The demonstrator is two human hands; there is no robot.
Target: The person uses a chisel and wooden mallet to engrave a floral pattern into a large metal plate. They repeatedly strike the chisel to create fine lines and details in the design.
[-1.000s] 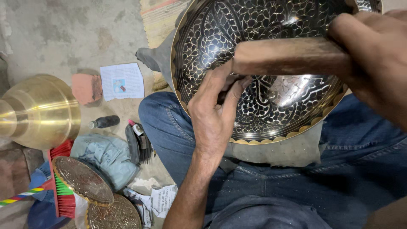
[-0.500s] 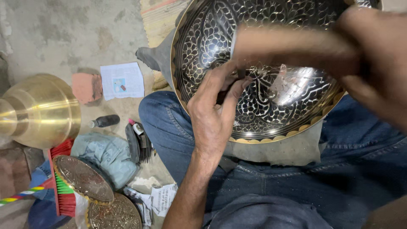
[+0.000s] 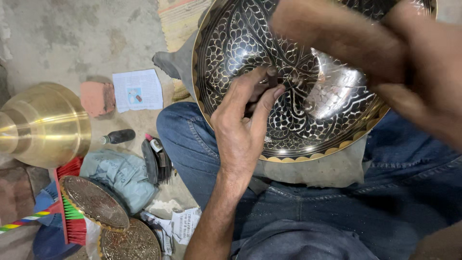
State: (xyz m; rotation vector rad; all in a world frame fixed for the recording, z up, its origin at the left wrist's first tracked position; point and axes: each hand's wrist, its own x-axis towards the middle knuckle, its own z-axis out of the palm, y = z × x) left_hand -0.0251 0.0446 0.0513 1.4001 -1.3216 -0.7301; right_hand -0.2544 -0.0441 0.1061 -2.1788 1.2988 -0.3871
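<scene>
A large engraved brass bowl (image 3: pixel 240 43), black with a silvery leaf pattern, rests tilted on my lap over a grey cloth (image 3: pixel 317 171). My left hand (image 3: pixel 243 125) pinches a small dark chisel (image 3: pixel 272 81) against the bowl's inner surface near its middle. My right hand (image 3: pixel 423 72) is raised at the upper right, gripping a wooden mallet (image 3: pixel 332 33) that looks blurred and lies across the bowl's upper part.
On the concrete floor at left lie a plain brass vessel (image 3: pixel 43 123), a reddish block (image 3: pixel 97 97), a printed paper (image 3: pixel 137 90), a small dark bottle (image 3: pixel 117 137), a grey cloth bundle (image 3: pixel 120 175), two engraved brass plates (image 3: pixel 94 202) and a red brush (image 3: pixel 72 219).
The mallet in my right hand has swung up and to the right, blurring. My left hand keeps the chisel on the bowl in nearly the same spot.
</scene>
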